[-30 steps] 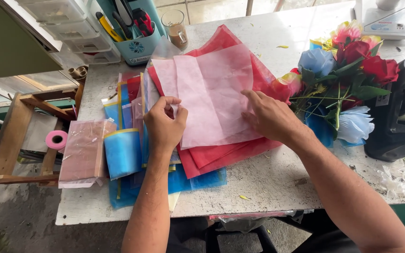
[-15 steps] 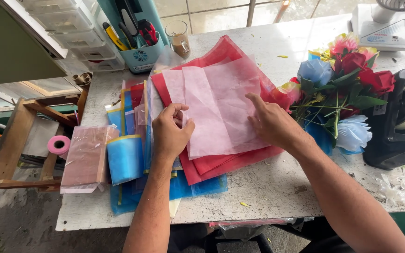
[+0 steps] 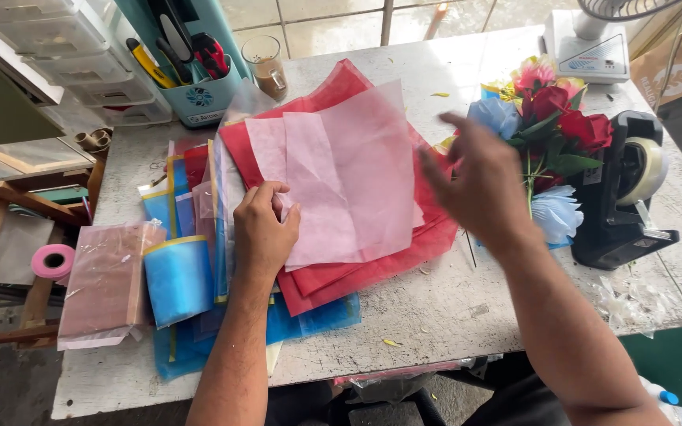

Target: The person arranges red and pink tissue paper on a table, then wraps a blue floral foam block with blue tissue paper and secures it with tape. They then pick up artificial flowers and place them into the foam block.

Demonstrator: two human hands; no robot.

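A pale, scuffed worktop (image 3: pixel 451 315) stands on a tiled floor, its near edge bare but for scraps of paper. Near the left edge lies a roll of blue wrapping (image 3: pixel 179 278) beside a clear pinkish packet (image 3: pixel 104 284) that overhangs that edge. The left hand (image 3: pixel 266 235) rests just inward of them, its fingers (image 3: pixel 271 192) curled and pinching the left margin of the pale pink sheets (image 3: pixel 349 177), which lie on a stack of red sheets (image 3: pixel 357 272) around the middle of the worktop. The right hand (image 3: pixel 479 185) hangs blurred above the right side of the red stack, touching nothing, fingers loosely spread and holding nothing. Toward the right edge sits a black tape dispenser (image 3: pixel 621 197), with a bunch of artificial flowers (image 3: pixel 550 118) just beside it. At the far edge stand a teal tool holder (image 3: pixel 199 99) and a glass cup (image 3: pixel 266 65).
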